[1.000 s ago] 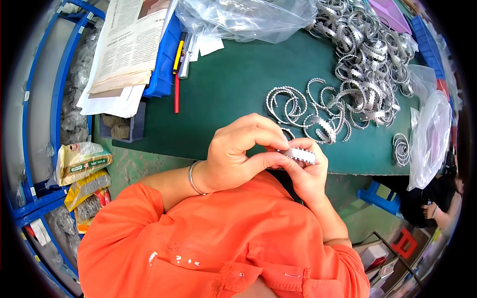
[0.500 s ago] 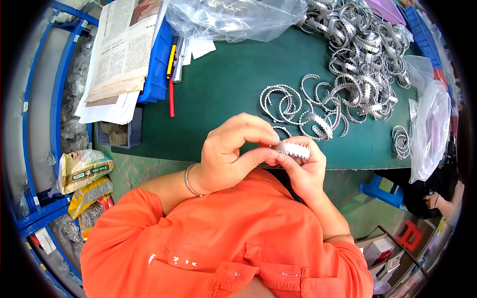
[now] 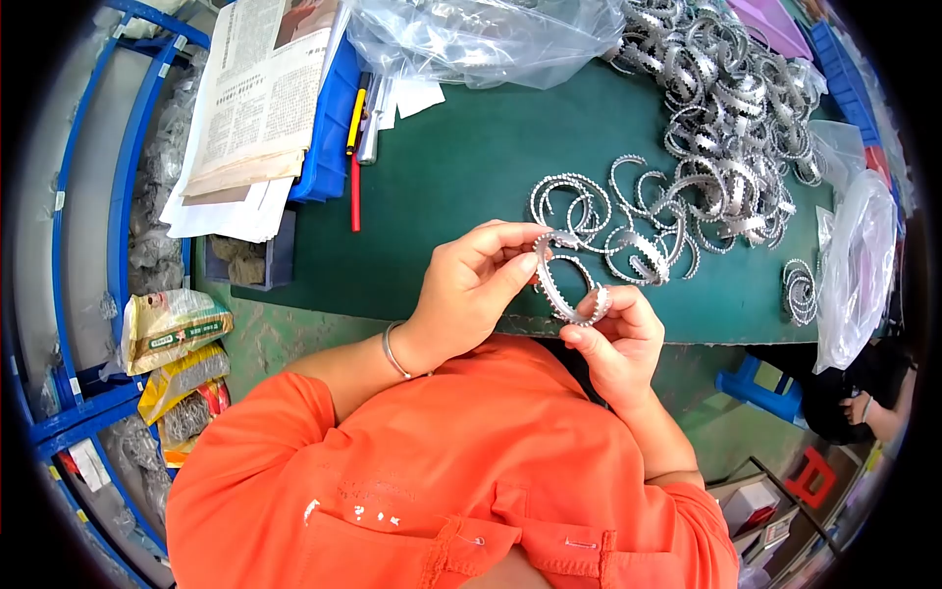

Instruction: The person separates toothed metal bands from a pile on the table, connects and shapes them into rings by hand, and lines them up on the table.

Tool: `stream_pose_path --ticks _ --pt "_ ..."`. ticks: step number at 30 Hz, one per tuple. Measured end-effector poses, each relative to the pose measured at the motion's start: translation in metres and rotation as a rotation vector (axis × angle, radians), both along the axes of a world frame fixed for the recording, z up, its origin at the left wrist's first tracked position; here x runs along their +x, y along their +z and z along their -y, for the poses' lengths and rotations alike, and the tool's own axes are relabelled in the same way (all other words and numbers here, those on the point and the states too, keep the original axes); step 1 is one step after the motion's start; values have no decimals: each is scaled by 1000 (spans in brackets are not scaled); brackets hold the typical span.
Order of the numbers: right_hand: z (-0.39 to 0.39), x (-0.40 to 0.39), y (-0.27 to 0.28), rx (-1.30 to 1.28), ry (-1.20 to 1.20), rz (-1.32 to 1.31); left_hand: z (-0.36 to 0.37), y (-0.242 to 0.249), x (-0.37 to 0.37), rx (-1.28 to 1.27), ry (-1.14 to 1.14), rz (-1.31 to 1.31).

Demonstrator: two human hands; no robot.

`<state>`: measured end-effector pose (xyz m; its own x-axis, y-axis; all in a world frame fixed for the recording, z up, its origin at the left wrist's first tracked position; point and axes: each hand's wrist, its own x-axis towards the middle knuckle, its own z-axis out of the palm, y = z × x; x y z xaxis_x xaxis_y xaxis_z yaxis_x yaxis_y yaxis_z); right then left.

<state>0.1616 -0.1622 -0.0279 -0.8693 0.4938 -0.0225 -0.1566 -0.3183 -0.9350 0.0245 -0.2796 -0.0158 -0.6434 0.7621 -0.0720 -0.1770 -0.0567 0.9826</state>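
A toothed metal ring point(image 3: 549, 282), open on one side, is held up between both hands just above the front edge of the green table. My left hand point(image 3: 479, 285) pinches its upper left part between thumb and fingers. The thumb and fingers of my right hand point(image 3: 620, 336) close on its lower right end. Right behind the ring, several loose toothed rings point(image 3: 579, 203) lie on the green table point(image 3: 442, 177). A large heap of the same rings point(image 3: 726, 108) rises at the back right.
A blue bin point(image 3: 329, 133) with newspapers point(image 3: 257, 98) stands at the left, beside pens point(image 3: 356, 121). Clear plastic bags lie at the back point(image 3: 481, 39) and right edge point(image 3: 854, 265). At far right, a person's hand point(image 3: 857, 406) shows near a blue stool point(image 3: 760, 391).
The ring has been turned so that its round opening faces the camera. My hands have moved apart, the right one lower. The whole view has shifted slightly.
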Motion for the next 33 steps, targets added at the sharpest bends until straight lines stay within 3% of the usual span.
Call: stream_pose_path --ticks 4,9,26,33 --pt "-1 -3 -1 113 -3 -33 -1 0 2 -26 -14 95" --pt "-5 -8 -4 442 56 -138 -1 1 1 -5 -36 102" --pt "-4 -17 3 728 71 -191 -6 1 2 65 8 100" --pt "-12 -17 3 1006 126 -236 -9 -5 4 138 -78 -36"
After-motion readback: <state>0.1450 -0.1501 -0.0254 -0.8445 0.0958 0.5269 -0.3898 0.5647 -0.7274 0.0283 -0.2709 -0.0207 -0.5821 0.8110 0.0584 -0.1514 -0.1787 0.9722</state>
